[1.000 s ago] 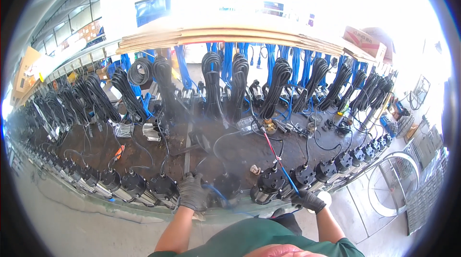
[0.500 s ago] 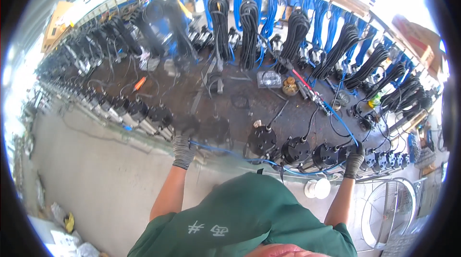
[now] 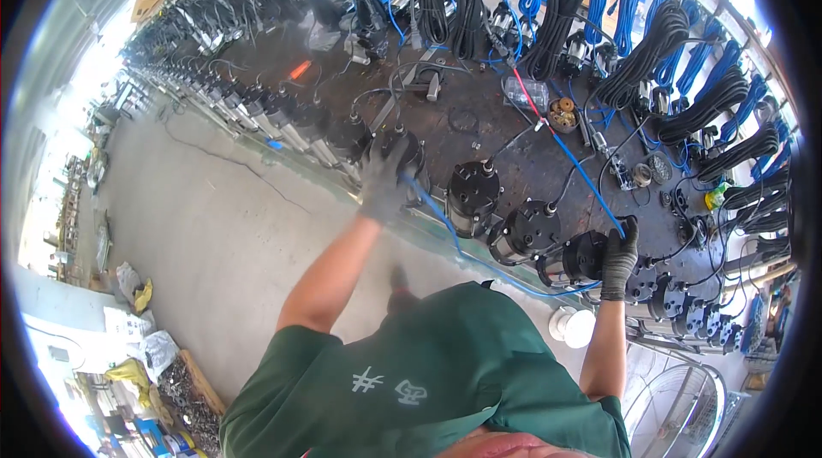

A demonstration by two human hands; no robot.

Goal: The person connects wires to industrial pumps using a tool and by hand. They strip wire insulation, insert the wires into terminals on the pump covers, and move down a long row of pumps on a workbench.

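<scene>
the blue hose runs along the near edge of the workbench, from about 10 o'clock of the frame centre down past the green shirt and up again toward 3 o'clock. the left hand, in a grey glove, lies over the top of a black pump at the hose's left end, fingers spread and curled down on the cap; whether it pinches the hose too i cannot tell, since the picture blurs there. the right hand, in a dark glove, is clenched around the hose where it rises beside another black pump.

the likely trouble, as i judge it: the hose sags in a long loop in front of the body, so a pull from either hand could drag it across the pump at 12 o'clock of the loop and the one next to it, catching on their cable stubs. a hard tug might also tip a pump off the bench edge, as they stand close to it.

both arms are stretched forward and spread wide, the left nearly straight toward 11 o'clock, the right bent slightly and reaching to 2 o'clock. beyond, coils of black cable and blue hose hang at the bench's far side.
</scene>
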